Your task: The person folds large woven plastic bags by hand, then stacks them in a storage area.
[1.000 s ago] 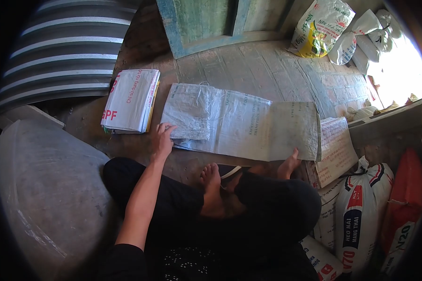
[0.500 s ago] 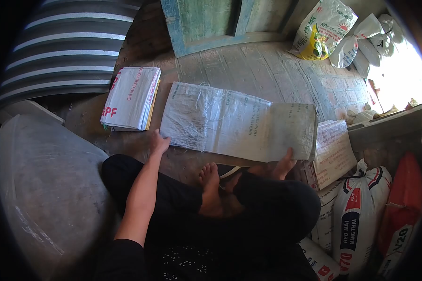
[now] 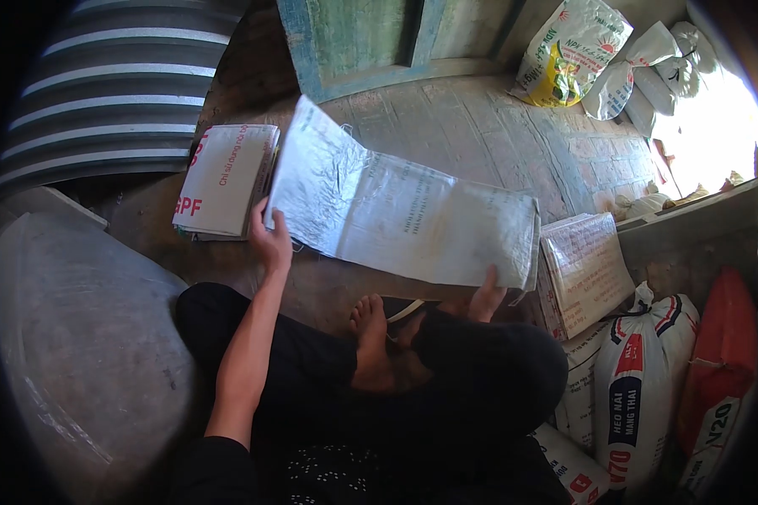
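Note:
A long, creased white woven sack (image 3: 404, 210) stretches between my two hands above the floor, its left end tilted up. My left hand (image 3: 271, 240) grips its lower left edge, with fingers partly behind the plastic. At the lower right edge, my right hand (image 3: 485, 295) holds the sack, its thumb on top and its other fingers hidden underneath. Left of the sack lies a stack of folded sacks (image 3: 226, 178) with pink print. Another folded stack (image 3: 588, 269) with reddish print lies just beyond the sack's right end.
Corrugated metal sheeting (image 3: 118, 93) is at the upper left, above a plastic-covered surface (image 3: 93, 337). A blue-green wooden panel (image 3: 362, 42) stands at the top. Filled sacks (image 3: 640, 379) are at the lower right, and a printed bag (image 3: 574, 55) is at the upper right.
The sack's left end has been lifted and folded upward by my left hand. Both hands and the sack have shifted a little left in view, which has also shifted slightly.

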A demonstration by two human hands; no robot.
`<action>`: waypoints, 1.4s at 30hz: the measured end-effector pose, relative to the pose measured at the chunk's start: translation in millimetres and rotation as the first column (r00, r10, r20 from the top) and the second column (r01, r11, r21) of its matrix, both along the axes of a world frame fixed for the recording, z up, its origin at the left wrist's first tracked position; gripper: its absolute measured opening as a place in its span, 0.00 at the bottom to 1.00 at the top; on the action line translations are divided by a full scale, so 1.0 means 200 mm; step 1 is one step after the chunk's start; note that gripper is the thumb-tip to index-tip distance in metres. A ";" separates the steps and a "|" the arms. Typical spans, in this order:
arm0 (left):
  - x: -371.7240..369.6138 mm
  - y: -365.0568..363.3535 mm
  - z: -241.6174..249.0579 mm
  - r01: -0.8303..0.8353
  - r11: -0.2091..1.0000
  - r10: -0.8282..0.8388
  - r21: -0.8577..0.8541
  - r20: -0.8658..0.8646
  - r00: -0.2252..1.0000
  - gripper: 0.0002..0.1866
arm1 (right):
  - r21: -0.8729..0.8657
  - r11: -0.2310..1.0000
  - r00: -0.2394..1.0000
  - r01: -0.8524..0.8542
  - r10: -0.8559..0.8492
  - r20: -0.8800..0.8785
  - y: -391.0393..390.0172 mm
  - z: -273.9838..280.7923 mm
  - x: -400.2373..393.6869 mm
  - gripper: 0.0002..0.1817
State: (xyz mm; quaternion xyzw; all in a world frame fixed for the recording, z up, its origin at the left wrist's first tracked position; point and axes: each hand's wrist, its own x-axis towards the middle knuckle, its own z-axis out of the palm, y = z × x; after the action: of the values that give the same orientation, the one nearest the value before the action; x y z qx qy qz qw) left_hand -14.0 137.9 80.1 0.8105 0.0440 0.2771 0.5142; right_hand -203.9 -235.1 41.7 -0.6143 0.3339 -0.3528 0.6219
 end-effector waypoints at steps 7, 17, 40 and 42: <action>-0.36 -0.52 0.15 0.618 0.785 -0.620 -0.050 -0.044 0.783 0.38 | 0.372 0.922 0.981 -0.109 0.040 0.188 0.15 0.03 0.02 0.20; -0.60 -0.57 -0.25 0.833 0.426 -0.731 0.352 -0.409 0.546 0.36 | -0.119 0.991 0.992 0.065 -0.052 0.111 0.31 0.01 0.01 0.19; -0.16 -0.67 -0.26 0.781 0.468 -0.732 0.415 -0.313 0.605 0.26 | -0.393 0.890 0.959 -0.232 0.276 0.059 0.22 -0.08 0.23 0.23; -0.10 -0.86 -0.18 0.793 0.384 -0.750 0.472 -0.342 0.567 0.27 | -0.275 0.961 0.999 0.035 -0.027 0.032 0.19 -0.16 0.15 0.24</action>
State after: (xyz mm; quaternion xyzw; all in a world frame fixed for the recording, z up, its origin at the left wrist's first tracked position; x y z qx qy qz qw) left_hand -33.8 -34.1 43.9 0.8603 -0.4054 -0.0239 0.3080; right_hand -174.3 -197.1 10.3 -0.6845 0.2822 -0.4140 0.5295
